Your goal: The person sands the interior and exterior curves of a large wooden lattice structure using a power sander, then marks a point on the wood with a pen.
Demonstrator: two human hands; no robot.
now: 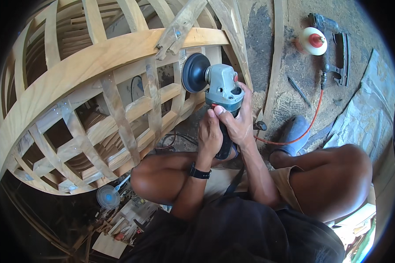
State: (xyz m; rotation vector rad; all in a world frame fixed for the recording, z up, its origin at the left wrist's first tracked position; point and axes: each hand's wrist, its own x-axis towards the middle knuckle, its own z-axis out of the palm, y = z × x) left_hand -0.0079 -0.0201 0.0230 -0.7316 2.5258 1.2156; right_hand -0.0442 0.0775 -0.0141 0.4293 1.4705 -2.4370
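Note:
Both my hands are closed around an angle grinder (222, 82) with a grey head and a dark body. My left hand (209, 136) wraps the lower body from the left, with a black watch on that wrist. My right hand (240, 125) grips the other side, its thumb over the body near a red switch. The grinder's round black pad (195, 72) stands against or very close to a wooden lattice frame (151, 103); I cannot tell whether it touches. A thick curved wooden rail (105, 53) runs above the lattice.
On the dusty floor at right lie a nail gun (335, 50) with an orange hose (314, 116), a white bottle (312, 41) with a red cap, and a pen-like tool (299, 92). A crumpled grey sheet (364, 107) is farther right. A small fan (108, 197) stands lower left.

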